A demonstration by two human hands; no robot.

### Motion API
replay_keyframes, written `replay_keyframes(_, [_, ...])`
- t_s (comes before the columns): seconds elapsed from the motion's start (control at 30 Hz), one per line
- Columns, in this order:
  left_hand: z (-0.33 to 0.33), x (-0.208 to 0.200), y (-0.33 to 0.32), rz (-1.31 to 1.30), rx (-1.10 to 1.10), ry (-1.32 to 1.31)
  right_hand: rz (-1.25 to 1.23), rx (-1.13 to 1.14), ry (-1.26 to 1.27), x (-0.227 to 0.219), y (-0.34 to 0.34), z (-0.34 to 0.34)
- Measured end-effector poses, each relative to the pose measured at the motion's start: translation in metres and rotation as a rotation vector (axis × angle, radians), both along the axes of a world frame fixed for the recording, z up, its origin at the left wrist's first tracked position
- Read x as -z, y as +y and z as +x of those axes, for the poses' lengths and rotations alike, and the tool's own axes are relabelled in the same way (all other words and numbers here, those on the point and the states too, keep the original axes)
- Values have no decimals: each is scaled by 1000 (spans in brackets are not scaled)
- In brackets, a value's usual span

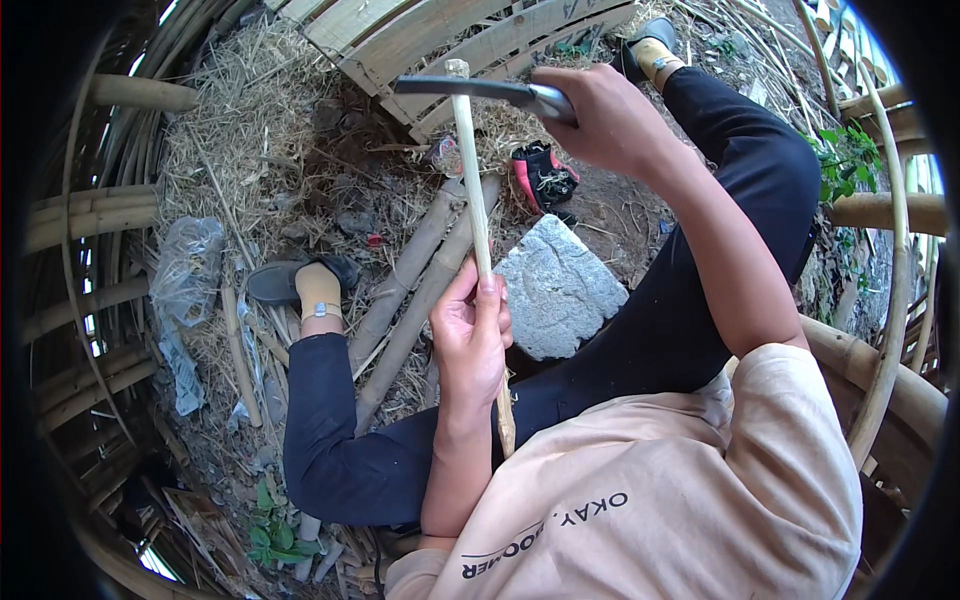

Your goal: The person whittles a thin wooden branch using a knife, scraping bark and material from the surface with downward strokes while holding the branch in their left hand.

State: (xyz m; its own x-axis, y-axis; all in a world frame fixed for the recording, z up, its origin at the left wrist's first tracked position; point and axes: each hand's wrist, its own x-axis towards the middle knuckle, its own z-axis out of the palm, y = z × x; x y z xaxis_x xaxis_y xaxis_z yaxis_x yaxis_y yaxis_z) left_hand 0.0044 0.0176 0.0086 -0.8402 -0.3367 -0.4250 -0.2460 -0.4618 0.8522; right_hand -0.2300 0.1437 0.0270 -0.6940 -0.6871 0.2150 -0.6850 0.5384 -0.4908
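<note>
My left hand is closed around a pale, peeled wooden stick at about its middle. The stick slants up and away from me, its lower end reaching my shirt and its far end knobby. In my right hand is a knife with a dark blade and a silvery part near the grip. The blade lies across the stick just below the knobby end, its tip pointing left. Whether its edge bites into the wood I cannot tell.
A flat grey stone lies between my legs, beside two bamboo poles. Beyond are a black and pink object and a slatted wooden crate. Clear plastic and straw lie at left; bamboo railings stand at right.
</note>
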Motion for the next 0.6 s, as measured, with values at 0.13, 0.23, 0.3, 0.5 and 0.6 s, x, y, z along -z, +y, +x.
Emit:
replay_keyframes(0.13, [1,3,-3,38,-17,11,28,-43,64,-1,-6,14])
replay_keyframes(0.23, [2,0,-6,57,-17,29,84,8,101,6,-10,13])
replay_keyframes(0.3, [4,1,-6,58,-21,38,82,42,85,10,-10,10])
replay_keyframes(0.5, [2,-3,-1,61,-9,35,106,173,120,18,-7,1])
replay_keyframes(0.6, [0,-2,-3,81,16,47,95,246,345,30,-7,-15])
